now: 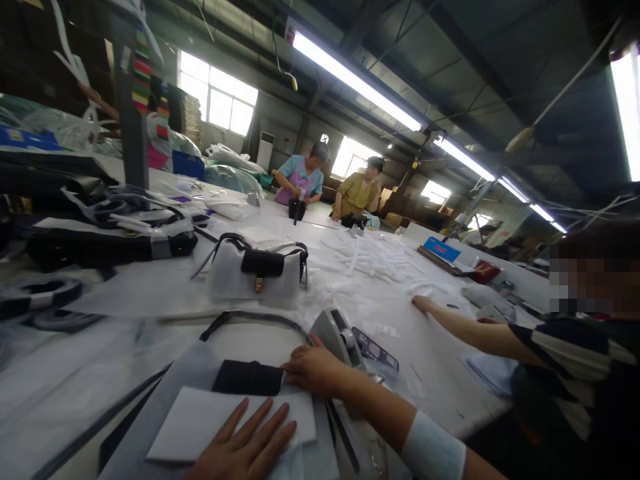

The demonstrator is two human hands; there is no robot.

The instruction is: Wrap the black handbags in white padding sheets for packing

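Observation:
A handbag with a black flap (247, 378) and a dark shoulder strap (235, 317) lies before me, partly wrapped in pale tissue paper (193, 367). Across its front is a white foam sheet (200, 420). My left hand (245, 447) rests flat on this sheet, fingers spread. At the flap's right edge, my right hand (320, 368) has its fingers bent down and closed by the strap's end; what they grip is hidden. A grey tape dispenser (337, 333) stands just beyond that hand.
Behind stands a wrapped white handbag (240, 277) with a black flap. Black straps and bags (110, 243) are piled left. White strips (370, 257) litter the table. A co-worker's arm (465, 327) reaches in from the right; two people (300, 180) work at the far end.

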